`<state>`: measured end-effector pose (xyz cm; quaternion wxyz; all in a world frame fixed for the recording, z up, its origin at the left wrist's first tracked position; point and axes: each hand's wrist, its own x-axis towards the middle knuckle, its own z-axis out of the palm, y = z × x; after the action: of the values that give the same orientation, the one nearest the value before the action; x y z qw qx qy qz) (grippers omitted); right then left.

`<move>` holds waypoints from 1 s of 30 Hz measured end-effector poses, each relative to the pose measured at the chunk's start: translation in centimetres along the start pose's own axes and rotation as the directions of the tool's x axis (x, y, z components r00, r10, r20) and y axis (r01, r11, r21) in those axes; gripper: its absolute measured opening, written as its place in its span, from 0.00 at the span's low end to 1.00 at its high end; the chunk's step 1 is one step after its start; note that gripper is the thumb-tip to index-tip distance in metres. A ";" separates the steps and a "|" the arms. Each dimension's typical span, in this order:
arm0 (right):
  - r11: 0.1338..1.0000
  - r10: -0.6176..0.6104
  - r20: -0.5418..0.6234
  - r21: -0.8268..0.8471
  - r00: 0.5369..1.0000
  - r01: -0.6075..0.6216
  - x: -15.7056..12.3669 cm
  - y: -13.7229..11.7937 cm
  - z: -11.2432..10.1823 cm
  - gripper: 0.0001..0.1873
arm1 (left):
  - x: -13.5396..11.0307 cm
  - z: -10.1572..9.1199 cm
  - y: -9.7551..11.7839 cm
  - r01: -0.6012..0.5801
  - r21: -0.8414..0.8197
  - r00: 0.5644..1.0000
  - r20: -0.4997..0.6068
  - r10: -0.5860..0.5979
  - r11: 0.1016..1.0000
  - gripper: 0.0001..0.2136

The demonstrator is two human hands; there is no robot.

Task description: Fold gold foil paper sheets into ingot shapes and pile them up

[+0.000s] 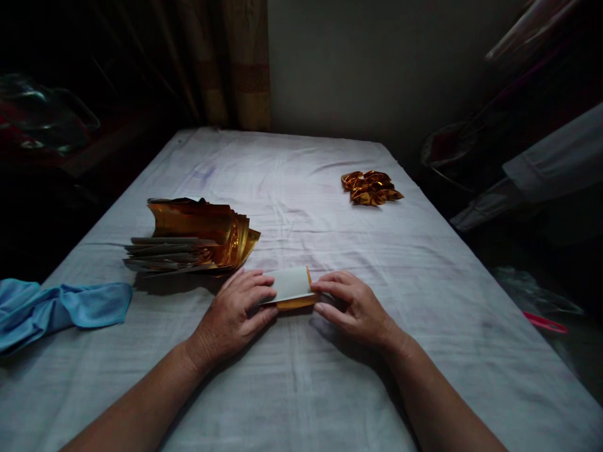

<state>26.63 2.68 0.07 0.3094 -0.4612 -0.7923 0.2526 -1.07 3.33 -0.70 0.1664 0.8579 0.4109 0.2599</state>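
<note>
A sheet of gold foil paper (291, 284), folded over with its pale back upward and a gold strip along the near edge, lies between my two hands. My left hand (245, 301) grips its left end, thumb at the near edge and fingers on top. On the right end, my right hand (351, 306) pinches the paper between thumb and fingers. Just beyond my left hand sits a curled stack of gold foil sheets (198, 223), their grey-white backs showing at the near side. Farther off at the right is a small cluster of folded gold foil pieces (371, 188).
A white cloth (301, 389) covers the table or bed surface. A crumpled blue cloth (66, 307) lies at the left edge. A curtain (226, 63) and a pale wall (353, 69) stand behind. Beyond the right edge are a white fabric (556, 157) and a pink object (545, 322).
</note>
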 end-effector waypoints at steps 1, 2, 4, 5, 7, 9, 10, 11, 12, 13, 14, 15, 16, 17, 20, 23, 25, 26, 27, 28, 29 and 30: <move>1.000 0.005 -0.009 -0.030 1.000 -0.005 0.0 0.1 0.2 0.12 | 0.0 0.0 0.0 0.007 -0.004 1.000 0.003 -0.007 1.000 0.08; 0.998 0.011 -0.020 -0.058 1.000 -0.012 0.0 0.1 0.5 0.11 | 0.0 0.0 0.0 0.015 -0.007 1.000 0.005 -0.015 1.000 0.08; 0.994 0.029 -0.033 -0.105 0.999 -0.033 0.0 0.0 0.9 0.10 | 0.1 0.1 -0.1 0.030 -0.013 1.000 0.007 -0.030 0.999 0.07; 0.991 0.040 -0.036 -0.127 0.999 -0.044 0.0 -0.1 1.1 0.10 | 0.1 0.1 -0.1 0.036 -0.017 0.999 0.006 -0.036 0.999 0.07; 0.984 0.058 -0.044 -0.166 0.997 -0.065 0.1 -0.3 1.4 0.09 | 0.2 0.1 -0.1 0.042 -0.023 0.999 0.001 -0.042 0.999 0.07; 0.978 0.073 -0.056 -0.189 0.996 -0.082 0.2 -0.5 1.5 0.09 | 0.2 0.1 -0.1 0.046 -0.030 0.999 -0.021 -0.046 0.999 0.08; 0.977 0.078 -0.062 -0.195 0.995 -0.089 0.2 -0.6 1.6 0.09 | 0.2 0.1 -0.1 0.046 -0.033 0.998 -0.034 -0.047 0.998 0.09; 0.975 0.084 -0.066 -0.198 0.994 -0.096 0.3 -0.6 1.6 0.09 | 0.2 0.1 -0.1 0.047 -0.035 0.998 -0.040 -0.048 0.998 0.09; 0.975 0.089 -0.065 -0.201 0.994 -0.100 0.3 -0.7 1.6 0.08 | 0.2 0.1 -0.1 0.047 -0.035 0.998 -0.040 -0.049 0.998 0.09; 0.974 0.093 -0.060 -0.202 0.994 -0.103 0.3 -0.8 1.6 0.08 | 0.2 0.1 0.0 0.048 -0.033 0.998 -0.032 -0.049 0.998 0.09; 0.974 0.095 -0.055 -0.203 0.994 -0.104 0.3 -0.8 1.6 0.07 | 0.2 0.1 0.0 0.047 -0.029 0.999 -0.020 -0.047 0.998 0.08; 0.974 0.095 -0.050 -0.202 0.994 -0.104 0.4 -0.8 1.6 0.07 | 0.3 0.1 0.0 0.044 -0.024 0.999 -0.009 -0.044 0.999 0.06; 0.974 0.096 -0.047 -0.199 0.994 -0.104 0.4 -0.9 1.5 0.06 | 0.3 0.0 0.0 0.040 -0.019 0.999 -0.003 -0.040 0.999 0.06; 0.975 0.098 -0.046 -0.197 0.994 -0.105 0.4 -0.9 1.5 0.06 | 0.3 0.0 0.0 0.033 -0.014 0.999 0.000 -0.033 0.999 0.05; 0.973 0.110 -0.048 -0.197 0.993 -0.117 0.5 -0.9 1.6 0.05 | 0.3 0.0 0.0 0.013 -0.009 1.000 -0.001 -0.013 1.000 0.05; 0.974 0.126 -0.059 -0.183 0.990 -0.134 0.5 -0.9 1.6 0.03 | 0.3 0.1 -0.1 0.009 -0.012 1.000 -0.005 -0.010 1.000 0.06; 0.975 0.135 -0.070 -0.169 0.988 -0.145 0.6 -1.0 1.6 0.03 | 0.3 0.1 -0.1 0.015 -0.015 1.000 -0.006 -0.015 1.000 0.06; 0.975 0.140 -0.073 -0.161 0.987 -0.150 0.6 -1.0 1.6 0.03 | 0.3 0.1 -0.1 0.018 -0.018 1.000 -0.008 -0.018 1.000 0.06; 0.976 0.144 -0.078 -0.152 0.986 -0.155 0.6 -1.0 1.7 0.04 | 0.4 0.1 -0.1 0.021 -0.022 1.000 -0.008 -0.021 1.000 0.06; 0.977 0.149 -0.085 -0.141 0.985 -0.160 0.6 -0.9 1.7 0.04 | 0.4 0.0 -0.1 0.022 -0.027 1.000 -0.007 -0.023 0.999 0.06; 0.977 0.156 -0.093 -0.129 0.983 -0.168 0.7 -0.9 1.7 0.04 | 0.4 0.0 -0.1 0.023 -0.035 1.000 -0.006 -0.023 0.999 0.06; 0.977 0.168 -0.106 -0.115 0.980 -0.180 0.7 -0.9 1.7 0.04 | 0.4 0.0 -0.1 0.026 -0.044 1.000 -0.008 -0.026 0.999 0.06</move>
<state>24.62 2.68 -0.29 0.2942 -0.5588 -0.7473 0.2066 -0.97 3.74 -0.61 0.1867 0.8476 0.4168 0.2703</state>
